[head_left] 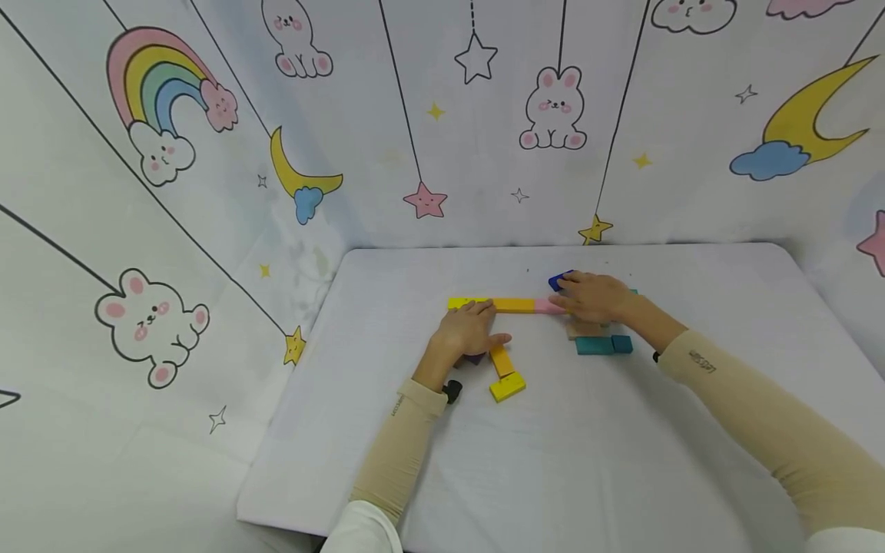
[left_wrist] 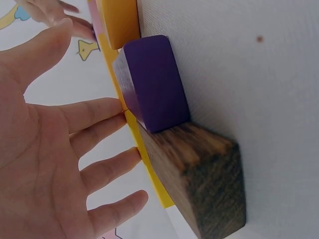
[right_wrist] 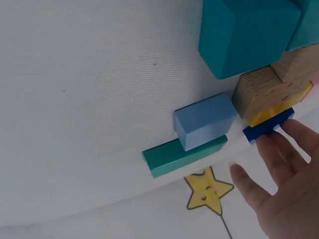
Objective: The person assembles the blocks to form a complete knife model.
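Observation:
A straight row of blocks lies across the table, with a yellow block [head_left: 458, 302], an orange block [head_left: 515, 306] and a pink block [head_left: 546, 306]. My left hand [head_left: 466, 332] touches the row's near side with spread, straight fingers. Below that palm are a purple block [left_wrist: 157, 84] and a dark brown wooden block [left_wrist: 212, 184]. My right hand [head_left: 591, 296] reaches over the row's right end. Its nearly straight fingers touch a dark blue block [right_wrist: 269, 125], which sits angled behind the row in the head view. The right thumb is hidden in the right wrist view.
Near the left hand, another orange block [head_left: 501, 361] meets a yellow block [head_left: 508, 386]. By the right hand lie a teal block [head_left: 594, 346], plain wooden blocks [right_wrist: 264, 89], a light blue block [right_wrist: 207, 122] and a green block [right_wrist: 184, 157]. A patterned wall hanging [head_left: 484, 169] borders the far edge.

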The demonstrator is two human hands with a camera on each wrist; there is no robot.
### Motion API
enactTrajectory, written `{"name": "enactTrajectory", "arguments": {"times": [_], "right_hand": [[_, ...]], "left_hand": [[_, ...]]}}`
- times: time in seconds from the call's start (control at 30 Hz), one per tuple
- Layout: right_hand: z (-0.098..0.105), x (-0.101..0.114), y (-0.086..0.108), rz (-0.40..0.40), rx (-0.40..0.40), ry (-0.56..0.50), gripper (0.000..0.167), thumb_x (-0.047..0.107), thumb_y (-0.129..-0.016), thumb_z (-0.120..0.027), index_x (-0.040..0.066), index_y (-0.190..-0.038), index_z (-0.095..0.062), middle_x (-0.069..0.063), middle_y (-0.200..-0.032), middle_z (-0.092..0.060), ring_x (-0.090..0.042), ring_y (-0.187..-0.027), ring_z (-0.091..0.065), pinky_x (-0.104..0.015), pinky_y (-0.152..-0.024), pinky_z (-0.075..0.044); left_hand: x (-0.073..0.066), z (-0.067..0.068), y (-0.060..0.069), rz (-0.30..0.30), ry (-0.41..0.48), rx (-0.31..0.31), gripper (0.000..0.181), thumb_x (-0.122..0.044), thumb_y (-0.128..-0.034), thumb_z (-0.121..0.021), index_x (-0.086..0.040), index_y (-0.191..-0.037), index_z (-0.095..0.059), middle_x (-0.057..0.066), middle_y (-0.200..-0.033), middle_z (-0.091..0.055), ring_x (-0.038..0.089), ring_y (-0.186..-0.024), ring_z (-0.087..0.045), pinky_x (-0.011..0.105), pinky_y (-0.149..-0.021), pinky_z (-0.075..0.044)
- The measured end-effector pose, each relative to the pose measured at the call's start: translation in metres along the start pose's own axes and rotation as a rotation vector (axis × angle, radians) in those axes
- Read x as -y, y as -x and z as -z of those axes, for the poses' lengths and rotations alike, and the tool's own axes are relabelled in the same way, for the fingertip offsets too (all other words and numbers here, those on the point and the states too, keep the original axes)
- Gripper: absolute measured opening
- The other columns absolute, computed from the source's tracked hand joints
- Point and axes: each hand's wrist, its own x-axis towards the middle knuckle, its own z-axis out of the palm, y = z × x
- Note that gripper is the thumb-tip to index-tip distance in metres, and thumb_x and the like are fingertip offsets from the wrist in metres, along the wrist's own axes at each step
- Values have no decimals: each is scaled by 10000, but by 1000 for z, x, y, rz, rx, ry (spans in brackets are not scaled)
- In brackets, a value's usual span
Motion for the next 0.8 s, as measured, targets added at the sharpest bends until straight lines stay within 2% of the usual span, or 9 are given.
{"name": "enactTrajectory", "arguments": {"times": [0.33, 0.8], "right_hand": [[-5, -13, 8, 16, -18, 5, 736, 550, -1112, -367, -42, -1539, -460, -299, -1591, -406, -513, -1445, -406, -660, -1173, -339], [-2, -20, 20, 24, -37, -31, 692, 499, -1116, -417, -62, -1517, -481, -310, -1571, -428, -524, -1433, -415, -666, -1158, -358]], "left_hand": [[1, -2, 0, -15, 2, -9, 827, -685, -1023, -472, -155, -1645, -346, 1, -1709, -302, 249, -1566, -288, 507, -1255, -291], [1, -1, 1, -3, 22, 0, 842, -683, -1015, -493, -153, -1650, -334, -1, -1712, -293, 258, -1570, -278, 499, -1259, -284]]}}
